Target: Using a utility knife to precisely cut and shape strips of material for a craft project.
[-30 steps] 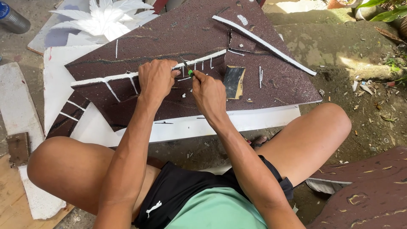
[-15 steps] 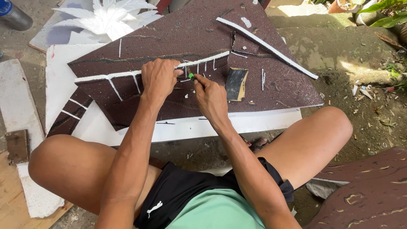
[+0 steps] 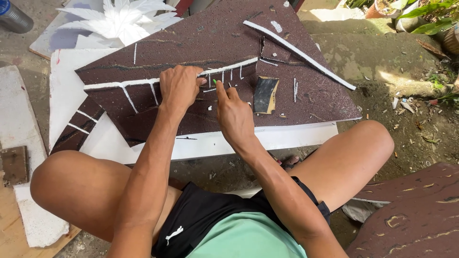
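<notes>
Dark maroon painted foam board (image 3: 201, 43): left hand (image 3: 179, 87) stays pressed flat on it, right hand (image 3: 233, 112) pinching small green-tipped cutter (image 3: 214, 81) has crept slightly along the white cuts.

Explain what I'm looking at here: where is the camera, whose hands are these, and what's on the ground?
The one picture comes from a camera worn on a person's head, looking down, so the bare arms and knees are their own. They sit on the ground over a dark brown foam panel with white cut lines. The left hand presses flat on the panel at a long white groove. The right hand pinches a small green-tipped tool, its tip at the short white notches; most of the tool is hidden by the grip. Beside the hands lies a sandpaper scrap. White foam sheets sit under the panel, a white foam flower lies beyond it, and another brown piece lies at lower right.
</notes>
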